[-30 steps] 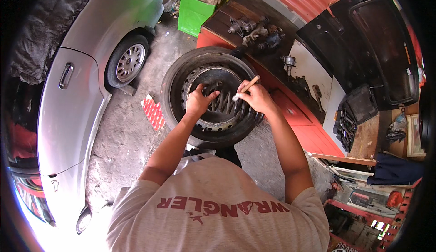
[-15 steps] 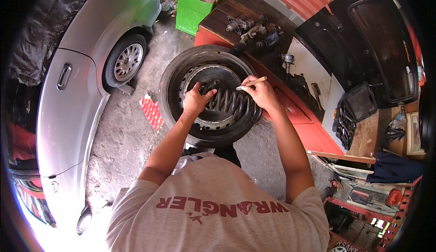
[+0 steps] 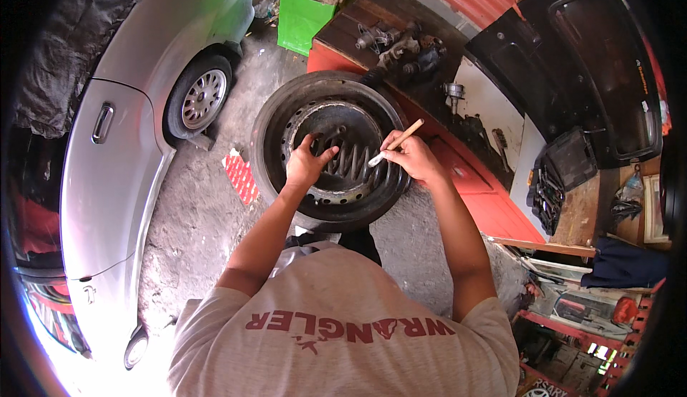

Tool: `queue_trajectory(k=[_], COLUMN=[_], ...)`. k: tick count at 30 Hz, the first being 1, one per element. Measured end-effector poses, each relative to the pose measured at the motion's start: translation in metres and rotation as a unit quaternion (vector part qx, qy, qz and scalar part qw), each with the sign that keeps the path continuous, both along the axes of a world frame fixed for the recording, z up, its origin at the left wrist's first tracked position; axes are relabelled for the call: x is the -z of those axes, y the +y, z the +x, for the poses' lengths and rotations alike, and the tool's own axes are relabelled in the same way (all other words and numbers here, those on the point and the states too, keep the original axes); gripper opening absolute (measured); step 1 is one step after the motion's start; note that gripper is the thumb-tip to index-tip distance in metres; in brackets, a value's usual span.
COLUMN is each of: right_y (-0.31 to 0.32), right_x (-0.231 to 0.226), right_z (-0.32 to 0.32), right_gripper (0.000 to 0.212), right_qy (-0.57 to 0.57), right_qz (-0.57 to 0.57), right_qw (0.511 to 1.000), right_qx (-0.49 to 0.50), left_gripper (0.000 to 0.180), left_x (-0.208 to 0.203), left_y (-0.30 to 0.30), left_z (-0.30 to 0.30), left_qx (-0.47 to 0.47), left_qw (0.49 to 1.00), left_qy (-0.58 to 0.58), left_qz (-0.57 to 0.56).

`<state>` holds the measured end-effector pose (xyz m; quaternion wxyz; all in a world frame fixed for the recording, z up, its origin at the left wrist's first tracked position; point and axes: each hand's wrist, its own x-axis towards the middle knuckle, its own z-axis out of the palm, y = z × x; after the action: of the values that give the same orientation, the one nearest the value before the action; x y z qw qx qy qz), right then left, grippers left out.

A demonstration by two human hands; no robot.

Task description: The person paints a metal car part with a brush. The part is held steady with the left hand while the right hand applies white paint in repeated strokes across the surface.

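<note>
A black coil spring (image 3: 352, 163) lies on its side across a wheel (image 3: 266, 136) with a dark tyre and a dark steel rim, which rests flat in front of me. My left hand (image 3: 305, 167) is closed round the spring's left end, thumb and fingers gripping the coils. In my right hand (image 3: 416, 161) I pinch a small paintbrush (image 3: 408, 134) by its wooden handle. The pale, whitish tip of the brush points down-left and meets the coils on the spring's right side, as far as I can see. The handle sticks up past my fingers.
A silver car (image 3: 107, 175) stands on the left. Right of the wheel is a red workbench (image 3: 465, 189) bearing greasy metal parts (image 3: 401, 46) and an open tool case (image 3: 562, 175). A dark car panel (image 3: 572, 68) stands behind it. Red patterned cardboard (image 3: 240, 177) lies on the floor.
My right hand has lowered a little, and the brush tip has shifted down-left along the coils. Its handle is now steeper. My left hand keeps hold of the spring.
</note>
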<state>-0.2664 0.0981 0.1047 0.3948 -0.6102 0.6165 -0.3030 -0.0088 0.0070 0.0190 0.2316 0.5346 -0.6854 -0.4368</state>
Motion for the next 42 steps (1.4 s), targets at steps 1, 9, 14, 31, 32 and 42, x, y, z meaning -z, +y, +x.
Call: queue_trajectory(k=[1,9,14,31,32,42], right_y=[0.0,0.005,0.0,0.01,0.006,-0.004], right_x=[0.003,0.003,-0.004,0.001,-0.012,-0.015], right_z=[-0.001,0.0,0.006,0.023,0.028,0.017], right_gripper=[0.008,0.008,0.005,0.011,0.011,0.012], right_qy=[-0.004,-0.055,0.008,-0.024,0.073,0.071], right_qz=[-0.007,0.021,-0.026,-0.036,-0.074,-0.025], right_qw=[1.0,0.998,0.998,0.996,0.989,0.991], right_qx=[0.022,0.003,0.057,0.08,0.105,0.106], left_gripper=[0.073,0.074,0.075,0.071,0.071,0.075], left_x=[-0.002,0.001,0.001,-0.004,-0.005,0.0], left_y=[0.001,0.007,0.005,0.001,0.001,0.002], left_z=[0.001,0.005,0.005,-0.001,0.0,0.003], left_qx=[0.0,0.005,0.002,0.01,0.01,0.003], left_qw=[1.0,1.0,1.0,1.0,1.0,1.0], left_qy=[0.003,0.012,0.018,0.009,0.007,0.003], left_qz=[0.005,0.004,0.002,0.004,0.01,-0.007])
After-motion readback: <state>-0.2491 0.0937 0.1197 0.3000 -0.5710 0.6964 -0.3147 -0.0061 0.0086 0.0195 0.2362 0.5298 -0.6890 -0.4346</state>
